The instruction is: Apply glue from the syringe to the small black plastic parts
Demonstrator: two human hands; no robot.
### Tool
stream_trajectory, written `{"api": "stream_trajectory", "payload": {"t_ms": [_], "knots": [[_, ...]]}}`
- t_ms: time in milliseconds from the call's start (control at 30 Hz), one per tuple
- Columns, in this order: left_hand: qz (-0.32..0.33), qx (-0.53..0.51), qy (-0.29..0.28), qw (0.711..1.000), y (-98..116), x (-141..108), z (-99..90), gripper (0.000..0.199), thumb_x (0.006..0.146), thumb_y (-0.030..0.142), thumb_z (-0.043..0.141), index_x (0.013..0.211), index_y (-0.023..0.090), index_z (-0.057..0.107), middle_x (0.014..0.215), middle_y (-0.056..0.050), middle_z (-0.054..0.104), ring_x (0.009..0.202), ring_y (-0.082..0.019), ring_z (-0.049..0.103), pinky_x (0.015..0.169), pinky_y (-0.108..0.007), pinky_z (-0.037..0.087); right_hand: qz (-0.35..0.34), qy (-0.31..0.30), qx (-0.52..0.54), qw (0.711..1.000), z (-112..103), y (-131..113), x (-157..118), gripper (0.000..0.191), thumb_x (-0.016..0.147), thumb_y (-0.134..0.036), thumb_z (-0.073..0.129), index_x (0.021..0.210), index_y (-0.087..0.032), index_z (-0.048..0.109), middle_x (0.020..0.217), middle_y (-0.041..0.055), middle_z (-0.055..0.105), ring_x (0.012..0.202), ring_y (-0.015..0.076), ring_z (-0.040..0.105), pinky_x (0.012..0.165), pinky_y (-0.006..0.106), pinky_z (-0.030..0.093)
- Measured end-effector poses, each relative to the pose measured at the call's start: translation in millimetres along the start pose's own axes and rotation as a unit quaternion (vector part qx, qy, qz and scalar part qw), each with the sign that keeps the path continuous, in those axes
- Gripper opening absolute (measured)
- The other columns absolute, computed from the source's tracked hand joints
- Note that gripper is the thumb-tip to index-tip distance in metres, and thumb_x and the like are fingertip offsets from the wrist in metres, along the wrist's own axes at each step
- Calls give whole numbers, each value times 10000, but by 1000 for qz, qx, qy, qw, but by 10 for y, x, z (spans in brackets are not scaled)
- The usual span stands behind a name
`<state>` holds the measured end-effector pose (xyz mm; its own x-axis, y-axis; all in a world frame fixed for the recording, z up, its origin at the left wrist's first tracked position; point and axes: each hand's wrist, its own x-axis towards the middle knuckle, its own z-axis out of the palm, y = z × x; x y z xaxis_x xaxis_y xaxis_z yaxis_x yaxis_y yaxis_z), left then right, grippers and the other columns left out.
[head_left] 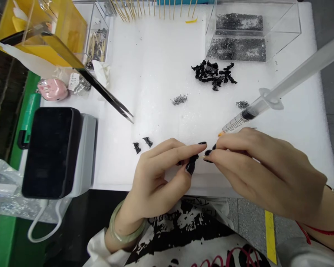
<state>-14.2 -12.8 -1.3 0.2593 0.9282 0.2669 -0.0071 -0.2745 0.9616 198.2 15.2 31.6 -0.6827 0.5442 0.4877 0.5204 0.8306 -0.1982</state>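
Observation:
Between its thumb and fingers, my left hand [167,174] pinches a small black plastic piece [193,158]; the fingers partly hide it. Close on its right, my right hand [261,167] pinches a thin pale stick [202,157], whose short end points at the black piece. A clear syringe [235,122] with an orange tip slants up past the far side of my right hand; whether the fingers touch it I cannot tell. Two small black bat-shaped pieces [147,141] lie left of my left hand. Beyond both hands is a pile of black pieces [213,72].
Tweezers [105,92] reach in from the upper left. Small heaps of metal bits [179,99] lie on the white foam mat [153,74]. Clear boxes [284,29] and thin sticks [164,10] stand at the back. At left are a yellow container [72,33] and a black-screened device [51,152].

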Motion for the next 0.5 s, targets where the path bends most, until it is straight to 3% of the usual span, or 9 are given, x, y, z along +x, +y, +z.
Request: {"api": "stream_trajectory", "payload": {"t_ms": [233, 367, 500], "knots": [[-8, 11, -7, 1000, 15, -10, -18, 504, 874, -20, 524, 1300, 185, 700, 901, -45, 629, 790, -143, 571, 654, -298, 468, 11, 1, 37, 999, 42, 3, 13, 97, 919, -44, 600, 970, -114, 643, 901, 84, 654, 733, 150, 565, 593, 294, 494], [-8, 9, -4, 1000, 4, -23, -22, 501, 879, -13, 529, 1314, 180, 689, 929, -50, 640, 816, -149, 579, 669, -298, 467, 9, 4, 0, 1000, 35, 10, 32, 127, 940, -162, 672, 1020, -68, 643, 918, 98, 676, 827, 169, 638, 632, 295, 540], [-5, 5, -3, 1000, -7, -29, -19, 516, 884, -28, 521, 1335, 173, 675, 919, -38, 634, 800, -132, 565, 669, -284, 463, -3, 5, -26, 1000, 19, 15, 36, 165, 1004, -183, 573, 991, -34, 643, 881, 117, 696, 810, 190, 671, 545, 308, 507]]}}
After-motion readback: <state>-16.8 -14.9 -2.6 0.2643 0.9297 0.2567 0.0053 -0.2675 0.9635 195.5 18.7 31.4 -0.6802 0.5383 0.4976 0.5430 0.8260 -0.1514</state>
